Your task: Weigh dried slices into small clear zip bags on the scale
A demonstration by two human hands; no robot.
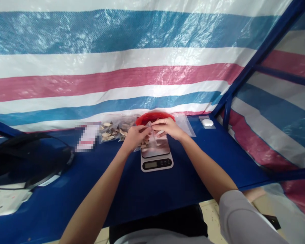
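Observation:
Both hands are at a clear plastic zip bag above the metal plate of a white kitchen scale. My left hand pinches the bag's upper edge from the left. From the right, my right hand is closed on the same edge, its fingers bent over the top. Pale brown dried slices show at the bag's left side, partly hidden by my left hand. Right behind the hands is a red plastic bag; its contents are mostly hidden. The scale's display is too small to read.
Left of the scale stand clear bags of dried slices and a blurred-out paper packet. Flat clear bags and a white oval case lie right. A black bag and white power strip occupy the left end.

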